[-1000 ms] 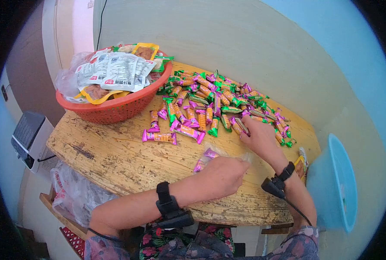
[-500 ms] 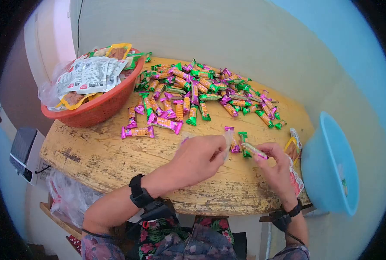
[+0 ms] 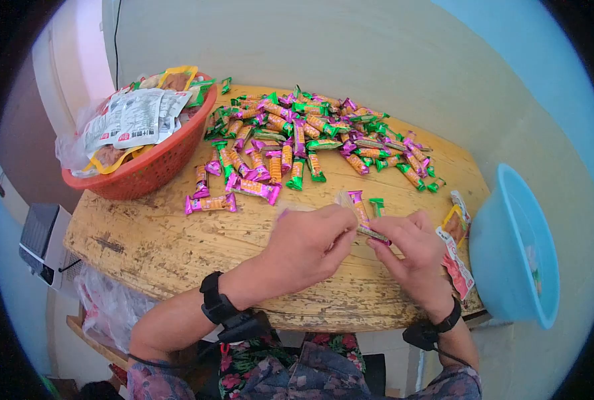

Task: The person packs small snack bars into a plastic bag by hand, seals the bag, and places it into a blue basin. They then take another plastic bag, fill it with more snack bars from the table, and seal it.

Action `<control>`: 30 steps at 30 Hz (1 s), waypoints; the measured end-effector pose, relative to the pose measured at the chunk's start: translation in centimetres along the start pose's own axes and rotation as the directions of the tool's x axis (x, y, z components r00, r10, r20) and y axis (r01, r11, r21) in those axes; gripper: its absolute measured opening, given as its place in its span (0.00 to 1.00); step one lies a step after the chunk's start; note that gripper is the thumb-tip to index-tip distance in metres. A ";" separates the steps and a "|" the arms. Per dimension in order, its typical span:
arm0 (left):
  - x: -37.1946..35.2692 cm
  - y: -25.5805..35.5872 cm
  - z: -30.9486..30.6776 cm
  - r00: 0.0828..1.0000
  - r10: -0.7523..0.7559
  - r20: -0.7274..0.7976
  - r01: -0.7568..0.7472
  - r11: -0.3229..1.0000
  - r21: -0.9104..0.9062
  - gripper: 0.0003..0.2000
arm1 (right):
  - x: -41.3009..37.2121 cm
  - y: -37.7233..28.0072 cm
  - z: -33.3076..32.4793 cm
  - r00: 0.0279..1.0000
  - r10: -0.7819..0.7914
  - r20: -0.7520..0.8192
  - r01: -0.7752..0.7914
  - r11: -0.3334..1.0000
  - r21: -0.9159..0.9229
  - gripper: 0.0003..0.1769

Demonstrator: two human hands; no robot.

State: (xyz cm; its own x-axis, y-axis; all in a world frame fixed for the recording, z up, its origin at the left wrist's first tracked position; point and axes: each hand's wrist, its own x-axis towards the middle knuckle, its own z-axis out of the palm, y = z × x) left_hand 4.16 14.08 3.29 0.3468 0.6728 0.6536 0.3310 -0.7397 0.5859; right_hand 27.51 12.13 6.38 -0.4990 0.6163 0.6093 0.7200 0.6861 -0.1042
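My left hand is closed in a pinch over the table's front half. A bit of clear plastic, apparently a thin bag, shows at its fingertips, mostly hidden by the hand. Close beside it, my right hand pinches a small wrapped snack bar with a purple end, pointed toward the left hand. Just beyond the fingers lie a purple-ended snack bar and a green-ended one, partly covered by the right hand. A large pile of similar snack bars spreads across the back of the table.
An orange-red basket heaped with silver and yellow food pouches stands at the table's left. At the right is a light blue basin, with several pouches beside it. The worn wooden table meets a wall behind.
My right hand has moved left with the snack bar, bringing it up to my left hand. The left hand stays in nearly the same place. The view has shifted slightly.
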 end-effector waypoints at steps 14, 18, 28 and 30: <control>-0.3 1.1 0.0 0.996 0.086 -0.033 -0.081 0.987 0.142 0.06 | -0.6 0.1 2.1 0.860 0.386 0.334 -0.500 0.503 0.705 0.20; -0.4 1.1 0.2 0.988 0.157 0.013 -0.157 0.973 0.169 0.06 | -0.7 0.2 3.2 0.829 0.378 0.411 -0.558 0.541 0.629 0.19; -1.2 0.5 1.4 0.948 0.289 0.135 -0.298 0.953 0.055 0.09 | 0.0 1.1 4.8 0.879 0.363 0.310 -0.477 0.661 0.579 0.24; -1.3 0.5 1.5 0.940 0.299 0.165 -0.312 0.949 0.052 0.09 | 0.2 1.7 4.3 0.877 0.347 0.333 -0.470 0.763 0.444 0.22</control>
State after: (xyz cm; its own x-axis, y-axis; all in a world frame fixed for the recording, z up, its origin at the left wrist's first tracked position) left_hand 5.16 12.86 2.01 0.5701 0.4128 0.7103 0.2516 -0.9108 0.3274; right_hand 26.58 15.08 2.91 -0.3487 0.9070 0.2363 0.5698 0.4053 -0.7149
